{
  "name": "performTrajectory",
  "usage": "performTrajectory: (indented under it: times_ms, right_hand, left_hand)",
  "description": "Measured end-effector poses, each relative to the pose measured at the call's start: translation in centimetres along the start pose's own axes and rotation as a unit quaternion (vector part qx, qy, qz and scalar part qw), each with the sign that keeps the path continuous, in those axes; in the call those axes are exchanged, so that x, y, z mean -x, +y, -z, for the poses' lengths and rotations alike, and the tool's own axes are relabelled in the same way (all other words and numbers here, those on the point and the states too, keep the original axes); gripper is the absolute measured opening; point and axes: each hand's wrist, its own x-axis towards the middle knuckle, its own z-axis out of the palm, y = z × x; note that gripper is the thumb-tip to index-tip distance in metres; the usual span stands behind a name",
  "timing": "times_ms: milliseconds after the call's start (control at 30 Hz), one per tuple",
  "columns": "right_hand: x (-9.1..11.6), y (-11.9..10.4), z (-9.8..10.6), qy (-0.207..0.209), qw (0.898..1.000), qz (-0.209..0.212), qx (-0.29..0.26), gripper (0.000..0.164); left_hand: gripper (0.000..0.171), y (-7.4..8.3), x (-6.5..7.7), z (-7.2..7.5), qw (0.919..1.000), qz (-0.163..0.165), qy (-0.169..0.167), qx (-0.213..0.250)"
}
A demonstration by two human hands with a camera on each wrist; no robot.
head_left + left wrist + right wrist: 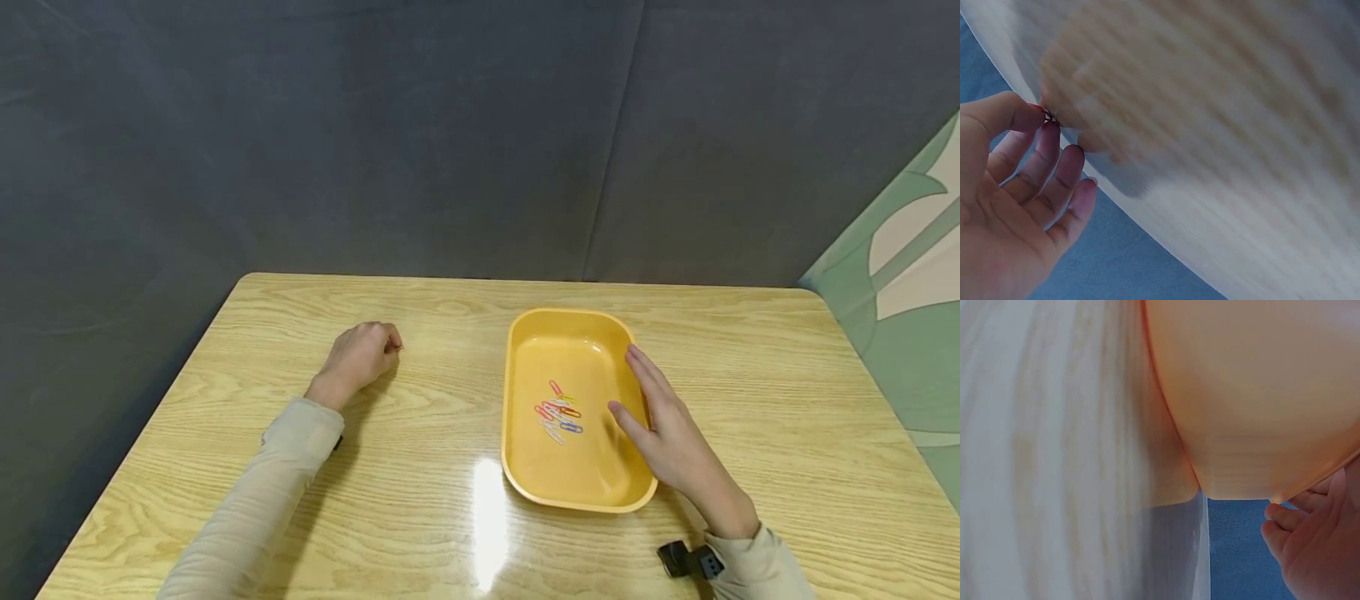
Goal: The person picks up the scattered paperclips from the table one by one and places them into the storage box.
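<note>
In the head view, my left hand [362, 354] is low over the left part of the table, pinching a small red paper clip [1038, 107] between thumb and fingertips; most of the clip is hidden by the fingers. To the right stands a yellow tray [577, 487]. Several coloured paper clips [561, 412], among them red, white, yellow and blue ones, lie loosely together on its floor. My right hand [667, 429] is at the tray's right rim, fingers fairly straight along it and the thumb over the inside. Its fingertips [1279, 512] appear against the tray's edge.
The wooden table [435, 450] has its far edge against a dark cloth backdrop [450, 142]. A green and white patterned surface [915, 275] is at the right. A bright light reflection lies on the tabletop near the tray's lower left corner.
</note>
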Motion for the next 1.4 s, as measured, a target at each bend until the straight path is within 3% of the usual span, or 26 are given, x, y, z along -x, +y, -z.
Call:
performTrajectory:
  times_ms: [500, 1100, 1400]
  right_hand:
    - [0.1, -0.2, 0.0, -0.001, 1.000, -0.007, 0.000, 0.070]
    - [0.1, 0.0, 0.0, 0.000, 1.000, -0.006, 0.003, 0.070]
    - [0.1, 0.0, -0.1, 0.000, 1.000, -0.009, 0.003, 0.071]
  left_hand:
    - [0.004, 0.1, 0.4, 0.0, 0.9991, -0.033, 0.003, 0.026]
    - [0.013, 3.5, 1.3, 0.3, 0.9920, -0.088, 0.052, 0.073]
    - [0.012, 5.3, 1.7, 0.3, 0.9840, -0.125, 0.075, 0.102]
